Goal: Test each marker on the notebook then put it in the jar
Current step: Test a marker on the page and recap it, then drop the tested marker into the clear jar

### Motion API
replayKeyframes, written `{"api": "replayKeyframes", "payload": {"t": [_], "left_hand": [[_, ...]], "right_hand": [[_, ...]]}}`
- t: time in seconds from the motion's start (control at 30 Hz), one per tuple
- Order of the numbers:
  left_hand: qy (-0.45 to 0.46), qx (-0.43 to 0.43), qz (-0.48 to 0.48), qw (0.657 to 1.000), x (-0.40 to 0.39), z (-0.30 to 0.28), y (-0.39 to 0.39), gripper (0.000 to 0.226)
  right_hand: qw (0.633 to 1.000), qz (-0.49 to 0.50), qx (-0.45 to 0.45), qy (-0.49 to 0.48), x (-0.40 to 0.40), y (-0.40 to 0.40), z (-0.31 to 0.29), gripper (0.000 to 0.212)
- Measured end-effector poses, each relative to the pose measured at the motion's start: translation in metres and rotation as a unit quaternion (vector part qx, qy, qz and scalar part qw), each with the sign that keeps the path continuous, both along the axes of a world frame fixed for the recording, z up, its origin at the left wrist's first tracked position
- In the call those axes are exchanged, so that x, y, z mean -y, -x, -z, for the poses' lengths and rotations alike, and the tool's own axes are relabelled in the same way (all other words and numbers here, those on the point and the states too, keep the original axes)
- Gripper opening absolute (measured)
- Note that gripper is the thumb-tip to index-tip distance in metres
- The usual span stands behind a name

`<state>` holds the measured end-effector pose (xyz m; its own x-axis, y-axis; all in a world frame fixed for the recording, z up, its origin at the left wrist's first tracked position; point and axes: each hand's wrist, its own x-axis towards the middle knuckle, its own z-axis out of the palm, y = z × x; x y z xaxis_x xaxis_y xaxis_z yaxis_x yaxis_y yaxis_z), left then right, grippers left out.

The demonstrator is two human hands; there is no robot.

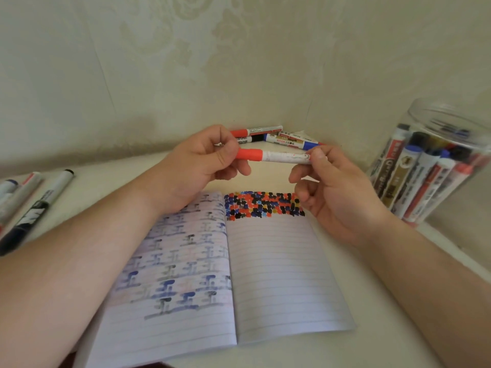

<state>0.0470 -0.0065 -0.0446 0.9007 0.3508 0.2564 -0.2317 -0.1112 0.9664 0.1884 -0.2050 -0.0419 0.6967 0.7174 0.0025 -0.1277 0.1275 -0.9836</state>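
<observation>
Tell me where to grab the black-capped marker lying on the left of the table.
Grip the black-capped marker at mid-barrel, coming down from above with fingers across its width. It lies flat and slanted, cap pointing away, and other markers lie close on its left, so the right side is freer.

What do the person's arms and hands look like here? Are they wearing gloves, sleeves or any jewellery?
Both forearms are bare right to the frame's edge, so no sleeves show. The left hand and right hand wear no gloves, and no rings, watch or bracelets are visible. Fingernails look short and unpainted.
</observation>
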Motion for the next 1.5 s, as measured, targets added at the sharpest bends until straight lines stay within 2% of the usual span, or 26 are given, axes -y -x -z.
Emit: {"api": "replayKeyframes", "payload": {"t": [0.1,0.17,0.27,0.47,0.57,0.67,0.73,0.83,0.93,1.0,1.07,1.1,1.33,1.5], "left_hand": [[0.044,0.015,0.049,0.998,-0.002,-0.002,0.002,0.03],[0.027,0.007,0.093,0.995,-0.003,0.0,0.005,0.035],[-0.022,-0.039,0.137,0.99,-0.003,0.007,0.005,0.029],[-0.128,-0.111,0.087,0.982,0.002,0.013,0.003,0.032],[-0.122,-0.118,0.069,0.983,0.002,0.012,0.001,0.037],[-0.183,-0.13,0.058,0.973,0.006,0.01,-0.003,0.034],[-0.283,-0.14,0.042,0.948,0.01,0.011,-0.005,0.032],[-0.392,-0.139,0.025,0.909,0.014,0.014,-0.004,0.033],[-0.412,-0.122,0.001,0.903,0.015,0.017,0.0,0.034],[-0.417,-0.118,-0.014,0.901,0.015,0.018,0.001,0.036],[-0.432,-0.121,-0.021,0.893,0.018,0.018,0.001,0.03],[-0.442,-0.122,-0.024,0.889,0.019,0.019,0.001,0.025],[-0.469,-0.152,-0.047,0.869,0.026,0.02,0.001,0.033],[-0.47,-0.169,-0.053,0.865,0.029,0.016,0.002,0.034]], "right_hand": [[0.999,0.013,0.034,0.034,0.0,0.0,0.002,0.028],[0.998,0.008,0.047,0.051,-0.001,0.002,0.003,0.029],[0.998,0.001,0.043,0.049,-0.001,0.008,0.004,0.02],[0.987,0.017,0.158,0.026,-0.006,0.013,0.003,0.01],[0.981,0.032,0.189,0.01,-0.004,0.015,-0.003,0.008],[0.952,0.078,0.296,0.001,0.0,0.019,-0.009,0.015],[0.928,0.098,0.359,0.002,0.007,0.025,-0.018,0.029],[0.907,0.146,0.395,-0.019,0.026,0.033,-0.049,0.052],[0.88,0.218,0.416,-0.066,0.058,0.029,-0.095,0.048],[0.843,0.275,0.457,-0.071,0.083,0.02,-0.124,0.042],[0.809,0.319,0.491,-0.056,0.103,0.007,-0.143,0.039],[0.804,0.331,0.492,-0.043,0.109,0.001,-0.148,0.04],[0.825,0.343,0.448,0.039,0.112,-0.03,-0.137,0.045],[0.795,0.315,0.495,0.155,0.103,-0.038,-0.137,0.035]]}}
